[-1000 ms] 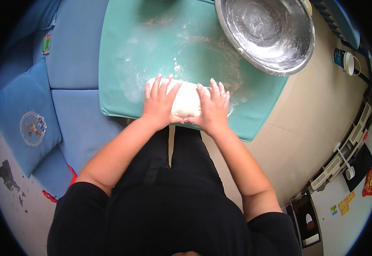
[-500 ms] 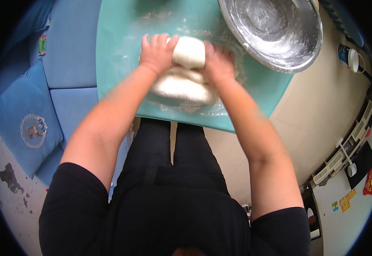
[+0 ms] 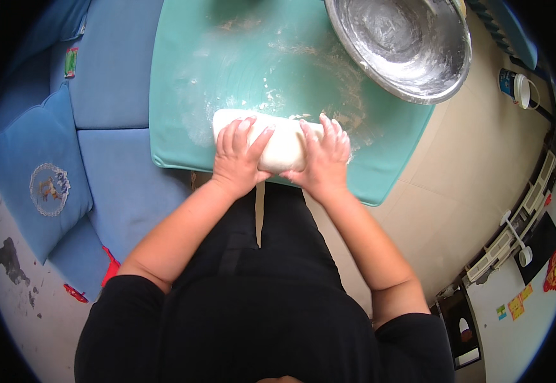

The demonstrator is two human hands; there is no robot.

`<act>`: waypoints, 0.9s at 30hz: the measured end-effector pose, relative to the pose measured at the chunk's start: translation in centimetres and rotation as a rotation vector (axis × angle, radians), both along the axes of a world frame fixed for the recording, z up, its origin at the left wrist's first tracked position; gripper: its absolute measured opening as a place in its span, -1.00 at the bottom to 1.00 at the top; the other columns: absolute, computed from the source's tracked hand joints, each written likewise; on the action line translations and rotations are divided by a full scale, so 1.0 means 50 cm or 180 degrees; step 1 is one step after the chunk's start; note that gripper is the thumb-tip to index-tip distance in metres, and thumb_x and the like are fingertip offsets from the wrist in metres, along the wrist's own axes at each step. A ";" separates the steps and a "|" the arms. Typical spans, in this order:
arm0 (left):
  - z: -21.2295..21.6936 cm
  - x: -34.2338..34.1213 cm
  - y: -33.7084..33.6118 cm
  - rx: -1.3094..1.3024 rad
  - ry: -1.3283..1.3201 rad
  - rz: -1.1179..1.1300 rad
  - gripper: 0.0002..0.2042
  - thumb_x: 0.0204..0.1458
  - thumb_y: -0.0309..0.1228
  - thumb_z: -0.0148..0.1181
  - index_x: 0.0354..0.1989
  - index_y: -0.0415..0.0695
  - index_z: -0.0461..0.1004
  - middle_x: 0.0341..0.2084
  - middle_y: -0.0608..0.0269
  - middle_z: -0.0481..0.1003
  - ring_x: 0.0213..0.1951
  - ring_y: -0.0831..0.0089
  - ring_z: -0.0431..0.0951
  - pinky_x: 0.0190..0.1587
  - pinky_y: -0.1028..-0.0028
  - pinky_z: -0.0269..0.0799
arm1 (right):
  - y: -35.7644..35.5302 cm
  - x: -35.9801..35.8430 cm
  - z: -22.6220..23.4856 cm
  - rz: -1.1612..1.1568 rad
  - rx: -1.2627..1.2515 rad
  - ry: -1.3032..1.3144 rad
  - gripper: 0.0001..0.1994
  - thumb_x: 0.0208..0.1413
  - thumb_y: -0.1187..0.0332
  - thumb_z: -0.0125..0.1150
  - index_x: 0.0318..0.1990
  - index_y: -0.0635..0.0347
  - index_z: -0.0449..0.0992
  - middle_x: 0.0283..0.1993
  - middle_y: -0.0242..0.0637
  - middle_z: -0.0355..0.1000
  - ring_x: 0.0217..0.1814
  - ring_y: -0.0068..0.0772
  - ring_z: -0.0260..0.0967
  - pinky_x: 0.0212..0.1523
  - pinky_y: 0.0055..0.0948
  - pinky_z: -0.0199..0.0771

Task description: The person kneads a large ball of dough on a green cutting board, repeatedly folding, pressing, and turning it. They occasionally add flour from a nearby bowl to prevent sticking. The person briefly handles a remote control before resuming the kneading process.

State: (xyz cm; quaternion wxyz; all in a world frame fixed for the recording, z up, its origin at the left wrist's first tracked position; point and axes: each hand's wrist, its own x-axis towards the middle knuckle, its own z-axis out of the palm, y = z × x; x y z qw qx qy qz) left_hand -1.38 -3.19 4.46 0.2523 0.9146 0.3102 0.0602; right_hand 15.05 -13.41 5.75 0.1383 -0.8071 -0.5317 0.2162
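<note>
A thick white roll of dough (image 3: 284, 148) lies sideways along the near edge of the green table (image 3: 227, 70). My left hand (image 3: 238, 156) is wrapped over its left part, fingers on top and thumb toward the middle. On the right part, my right hand (image 3: 324, 156) grips it the same way, with the fingertips at the far side. The dough's middle shows between the two hands, and its left end sticks out past my left fingers. Its underside is hidden.
A large metal bowl (image 3: 349, 39), dusted with flour inside, stands at the table's far right corner. Loose flour (image 3: 271, 96) is scattered over the tabletop. A blue sofa (image 3: 112, 70) with a cushion (image 3: 19, 166) borders the table's left. A white-lidded bucket (image 3: 520, 89) sits at the far right.
Both hands have drawn the dough back toward me, to the table's near edge. The two stacked bulges of dough have become one sideways roll.
</note>
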 end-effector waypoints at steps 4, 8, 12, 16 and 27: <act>-0.092 -0.036 -0.060 0.0621 0.0477 0.0023 -0.34 -0.33 -0.27 0.31 0.08 0.25 0.24 0.12 0.18 0.19 0.18 0.02 0.12 0.17 -0.03 -0.04 | -0.061 -0.055 -0.081 0.0092 -0.0319 -0.0346 -0.19 -0.41 0.16 0.40 0.18 -0.21 0.23 0.29 -0.08 0.03 0.31 0.19 -0.06 0.19 0.30 -0.11; -0.170 -0.031 -0.047 0.1411 0.0155 0.0058 -0.51 -0.12 -0.34 0.11 0.07 0.31 0.24 0.10 0.22 0.22 0.16 0.06 0.16 0.13 -0.07 -0.01 | -0.093 -0.055 -0.187 0.0221 0.0427 -0.1052 -0.51 0.01 0.34 -0.01 0.15 -0.31 0.26 0.27 -0.15 0.09 0.29 0.14 0.00 0.13 0.39 -0.06; -0.184 0.020 0.037 0.1383 0.0009 -0.0108 -0.53 -0.14 -0.34 0.10 0.03 0.31 0.29 0.03 0.22 0.26 0.09 0.09 0.23 0.08 -0.08 0.05 | -0.016 0.023 -0.182 0.0410 0.0392 -0.1152 -0.53 0.00 0.35 -0.02 0.14 -0.23 0.29 0.19 -0.15 0.18 0.13 0.04 0.15 0.09 0.33 0.05; -0.157 0.100 0.144 0.0882 0.0589 -0.0338 -0.31 -0.37 -0.15 0.32 0.11 0.26 0.28 -0.01 0.21 0.28 0.05 0.18 0.26 0.08 0.05 0.08 | 0.092 0.104 -0.147 0.0395 -0.0588 -0.0680 -0.22 -0.32 0.08 0.37 0.19 -0.20 0.22 0.05 -0.22 0.23 0.05 -0.07 0.20 0.08 0.13 0.13; -0.122 0.168 0.216 0.0165 0.1188 -0.0372 -0.23 -0.38 -0.27 0.39 0.16 0.18 0.20 -0.03 0.08 0.30 0.03 0.08 0.31 0.06 0.15 0.22 | 0.170 0.144 -0.116 0.0070 -0.1237 -0.0414 0.00 -0.45 0.08 0.50 0.27 -0.06 0.09 0.11 -0.13 0.21 0.15 -0.04 0.17 0.21 0.00 0.06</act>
